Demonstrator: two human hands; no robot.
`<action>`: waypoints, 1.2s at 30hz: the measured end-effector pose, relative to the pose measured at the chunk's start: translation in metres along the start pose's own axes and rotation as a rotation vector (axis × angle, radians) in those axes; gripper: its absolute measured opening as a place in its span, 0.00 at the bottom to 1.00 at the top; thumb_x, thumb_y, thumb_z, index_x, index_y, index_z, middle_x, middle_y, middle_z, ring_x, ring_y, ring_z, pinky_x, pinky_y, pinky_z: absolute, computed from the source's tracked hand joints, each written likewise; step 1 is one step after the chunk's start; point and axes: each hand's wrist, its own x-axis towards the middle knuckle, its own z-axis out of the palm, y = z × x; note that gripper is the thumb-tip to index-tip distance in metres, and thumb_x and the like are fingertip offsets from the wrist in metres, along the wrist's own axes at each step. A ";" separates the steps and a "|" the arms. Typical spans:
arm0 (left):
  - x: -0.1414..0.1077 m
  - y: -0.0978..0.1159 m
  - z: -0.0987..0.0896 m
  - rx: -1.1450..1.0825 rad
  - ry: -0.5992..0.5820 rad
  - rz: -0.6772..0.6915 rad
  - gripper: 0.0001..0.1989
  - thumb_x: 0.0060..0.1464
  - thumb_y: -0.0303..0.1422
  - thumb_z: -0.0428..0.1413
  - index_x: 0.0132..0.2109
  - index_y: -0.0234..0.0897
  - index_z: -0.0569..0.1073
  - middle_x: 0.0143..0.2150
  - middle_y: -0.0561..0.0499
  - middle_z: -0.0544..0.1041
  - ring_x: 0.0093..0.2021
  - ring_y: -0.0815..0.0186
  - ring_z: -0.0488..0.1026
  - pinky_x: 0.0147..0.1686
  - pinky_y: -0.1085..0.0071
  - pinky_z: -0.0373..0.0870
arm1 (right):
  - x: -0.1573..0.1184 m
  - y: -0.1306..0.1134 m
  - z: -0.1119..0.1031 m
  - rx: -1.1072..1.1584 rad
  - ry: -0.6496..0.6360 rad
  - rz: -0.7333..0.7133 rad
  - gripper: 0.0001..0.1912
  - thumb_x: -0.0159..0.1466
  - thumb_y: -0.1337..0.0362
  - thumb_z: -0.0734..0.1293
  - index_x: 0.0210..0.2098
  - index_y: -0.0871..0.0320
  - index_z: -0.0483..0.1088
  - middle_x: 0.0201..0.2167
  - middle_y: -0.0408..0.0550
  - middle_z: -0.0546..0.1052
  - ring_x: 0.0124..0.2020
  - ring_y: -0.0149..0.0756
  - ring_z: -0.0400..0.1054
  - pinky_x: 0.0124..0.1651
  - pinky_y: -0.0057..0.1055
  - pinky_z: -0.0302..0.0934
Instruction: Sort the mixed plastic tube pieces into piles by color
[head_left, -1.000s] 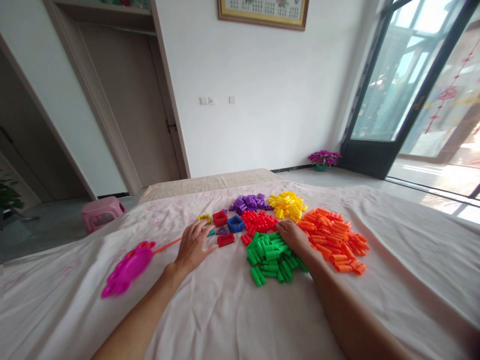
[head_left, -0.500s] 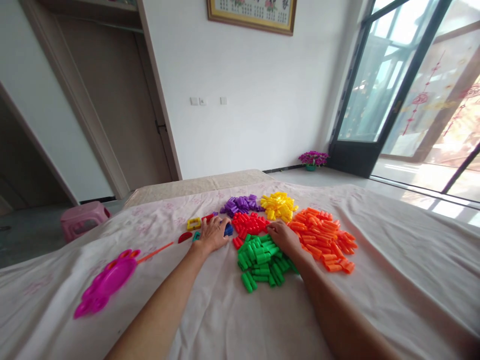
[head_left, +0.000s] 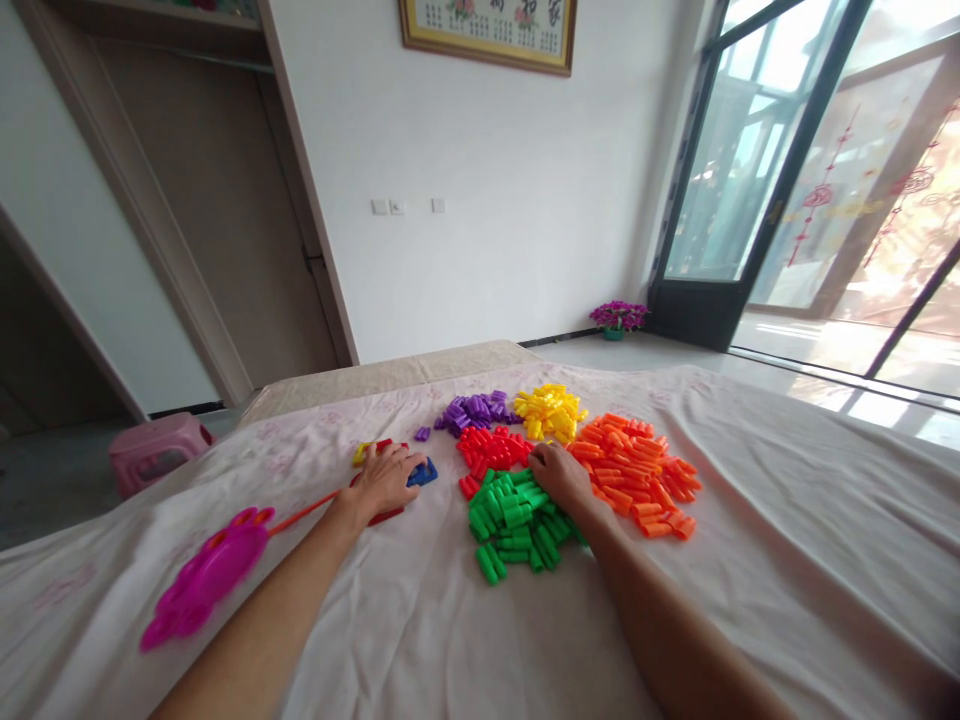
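My left hand (head_left: 386, 478) lies palm down with fingers apart over flat plastic shapes. A blue piece (head_left: 426, 472) shows at its fingertips, a yellow piece (head_left: 360, 453) and some red edges around it. My right hand (head_left: 556, 468) rests at the upper right of a pile of green plastic pegs (head_left: 517, 510), its fingers curled in; whatever they hold is hidden. Next to it lie a pile of red pegs (head_left: 491, 448), a yellow pile (head_left: 551, 408) and a large orange pile (head_left: 637, 465). Purple pegs (head_left: 472, 412) sit behind the red ones.
A magenta plastic toy with an orange stick (head_left: 214, 575) lies at the left on the wrinkled pale tablecloth (head_left: 787, 500). A pink stool (head_left: 161, 450) stands on the floor beyond the table's left side. Potted purple flowers (head_left: 619, 317) stand by the glass door.
My left hand has moved left with the flat shapes, away from the peg piles. One purple peg now shows apart from its pile. My right hand stays by the green and red pegs.
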 end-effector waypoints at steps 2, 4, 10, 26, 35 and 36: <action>-0.012 -0.011 -0.004 0.007 -0.012 -0.008 0.18 0.47 0.33 0.55 0.47 0.48 0.76 0.48 0.45 0.78 0.55 0.50 0.68 0.58 0.45 0.51 | 0.000 -0.002 0.001 -0.031 -0.019 -0.016 0.18 0.68 0.57 0.56 0.37 0.56 0.75 0.40 0.53 0.77 0.41 0.41 0.70 0.37 0.30 0.55; -0.024 -0.026 -0.008 0.014 -0.025 -0.025 0.18 0.48 0.32 0.55 0.46 0.49 0.77 0.48 0.46 0.78 0.54 0.51 0.69 0.59 0.47 0.49 | -0.001 -0.005 0.003 -0.057 -0.034 -0.023 0.19 0.68 0.56 0.55 0.37 0.56 0.75 0.40 0.53 0.78 0.42 0.42 0.70 0.38 0.31 0.56; -0.052 -0.065 -0.015 0.052 -0.055 -0.142 0.19 0.47 0.29 0.54 0.46 0.47 0.78 0.48 0.45 0.78 0.53 0.50 0.70 0.58 0.45 0.52 | -0.009 -0.023 0.012 -0.028 -0.096 -0.025 0.18 0.68 0.57 0.56 0.32 0.54 0.75 0.38 0.51 0.78 0.42 0.41 0.70 0.40 0.32 0.56; -0.112 0.167 -0.007 -0.068 0.262 0.380 0.32 0.56 0.51 0.52 0.67 0.54 0.60 0.70 0.44 0.59 0.70 0.46 0.49 0.64 0.35 0.45 | 0.002 -0.009 -0.013 0.247 -0.105 -0.190 0.21 0.68 0.53 0.55 0.29 0.59 0.70 0.27 0.45 0.71 0.30 0.33 0.64 0.35 0.28 0.53; -0.098 0.125 0.005 0.013 0.252 0.200 0.17 0.59 0.41 0.53 0.55 0.46 0.71 0.60 0.39 0.71 0.65 0.48 0.62 0.63 0.35 0.45 | -0.049 -0.057 0.024 0.165 -0.131 -0.325 0.22 0.71 0.51 0.52 0.44 0.50 0.76 0.47 0.48 0.76 0.51 0.42 0.65 0.55 0.39 0.51; -0.102 0.117 0.004 0.030 0.252 0.183 0.17 0.59 0.39 0.53 0.54 0.46 0.71 0.60 0.39 0.71 0.64 0.49 0.63 0.63 0.36 0.46 | -0.055 -0.065 0.026 0.168 -0.122 -0.350 0.22 0.71 0.51 0.53 0.46 0.50 0.75 0.48 0.48 0.76 0.52 0.42 0.65 0.58 0.41 0.49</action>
